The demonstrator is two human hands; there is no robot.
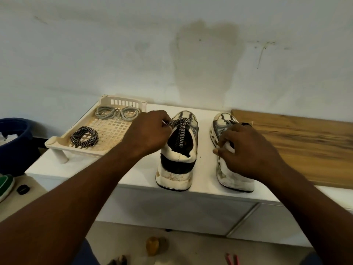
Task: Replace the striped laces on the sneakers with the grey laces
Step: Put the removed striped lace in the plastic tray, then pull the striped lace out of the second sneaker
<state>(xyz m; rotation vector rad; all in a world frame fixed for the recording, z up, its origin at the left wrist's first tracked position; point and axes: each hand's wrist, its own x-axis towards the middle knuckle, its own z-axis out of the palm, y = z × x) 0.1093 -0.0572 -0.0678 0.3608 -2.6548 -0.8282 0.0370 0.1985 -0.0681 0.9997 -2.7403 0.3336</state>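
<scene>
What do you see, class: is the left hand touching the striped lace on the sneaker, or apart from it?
Touching. The head view shows the left hand pinching the striped lace just above the opening of the laced sneaker.

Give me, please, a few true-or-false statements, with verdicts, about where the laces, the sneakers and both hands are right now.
1. The left hand pinches the striped lace on the left sneaker. True.
2. The grey laces are threaded through the right sneaker. False: they lie in the white tray.
3. A coiled striped lace lies in the tray. True.
4. The right hand hovers clear of both sneakers. False: it grips the right sneaker at its opening.
5. The sneakers' toes point toward the person. False: the heels face the person and the toes face the wall.
</scene>
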